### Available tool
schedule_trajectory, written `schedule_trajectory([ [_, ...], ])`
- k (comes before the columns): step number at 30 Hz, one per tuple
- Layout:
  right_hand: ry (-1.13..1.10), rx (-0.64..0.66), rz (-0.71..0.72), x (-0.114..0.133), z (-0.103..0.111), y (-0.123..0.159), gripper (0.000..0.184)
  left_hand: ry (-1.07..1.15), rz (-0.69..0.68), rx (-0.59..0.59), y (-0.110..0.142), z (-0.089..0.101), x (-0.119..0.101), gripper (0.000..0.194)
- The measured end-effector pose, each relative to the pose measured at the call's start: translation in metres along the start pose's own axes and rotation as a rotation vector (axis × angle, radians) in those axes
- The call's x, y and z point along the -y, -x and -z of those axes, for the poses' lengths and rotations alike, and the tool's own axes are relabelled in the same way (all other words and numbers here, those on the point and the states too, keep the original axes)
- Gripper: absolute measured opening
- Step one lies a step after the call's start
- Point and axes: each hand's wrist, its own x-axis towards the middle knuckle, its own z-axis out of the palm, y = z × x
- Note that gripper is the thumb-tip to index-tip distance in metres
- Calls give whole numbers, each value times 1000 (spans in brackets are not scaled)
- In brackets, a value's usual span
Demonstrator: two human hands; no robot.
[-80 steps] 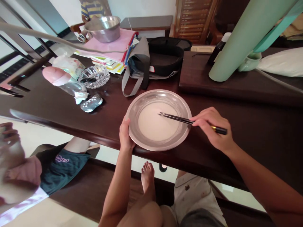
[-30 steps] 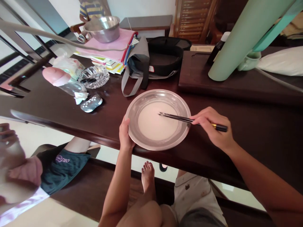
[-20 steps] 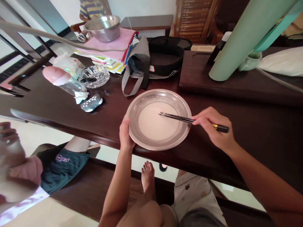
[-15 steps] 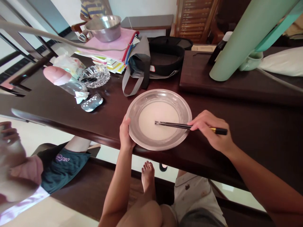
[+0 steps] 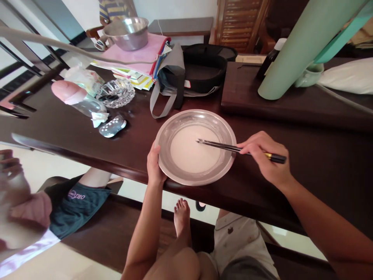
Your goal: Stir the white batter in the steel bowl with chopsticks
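A round metal basin (image 5: 166,155) rests at the front edge of the dark table. Whitish liquid (image 5: 189,155) covers its bottom. My left hand (image 5: 154,163) grips the basin's left rim, the thumb on top and the other fingers hidden beneath. In my right hand (image 5: 266,155), to the right of the basin, is a pair of dark chopsticks (image 5: 221,146) with gold bands and black ends. Their tips dip into the liquid near the middle of the basin, lying close together.
Behind the basin sits a grey and black bag (image 5: 204,74). A game controller (image 5: 113,126) and a glass ashtray (image 5: 116,93) lie to the left. A steel bowl (image 5: 131,37) tops stacked books. A green cylinder (image 5: 300,50) leans at right. Another person (image 5: 23,202) sits at left.
My right hand has moved a little to the right and up with the chopsticks, and their tips have shifted the same way through the liquid. My left hand and the basin stay put.
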Motion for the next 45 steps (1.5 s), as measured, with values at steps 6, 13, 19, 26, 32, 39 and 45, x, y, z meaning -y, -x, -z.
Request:
schedule_trajectory([
  [6, -35, 114, 23, 2, -2, 0, 23, -15, -5, 3, 0, 0, 0, 43],
  [13, -84, 6, -12, 1, -1, 0, 30, 29, 8, 1, 0, -1, 0, 41],
  [19, -27, 21, -3, -1, -1, 0, 25, 2, -7, 2, 0, -2, -1, 42],
  [26, -19, 116, 34, -2, -2, 0, 20, 42, 3, -3, 0, -1, -1, 40],
  [32, -61, 9, -15, -1, 0, 0, 30, 46, 11, 8, 0, -1, 0, 39],
  [39, -7, 3, -22, -1, 0, -1, 25, 26, -1, 16, 0, -1, 0, 41],
  [45, -41, 107, 3, 0, -1, 0, 22, 39, 4, 0, 0, -1, -1, 40],
])
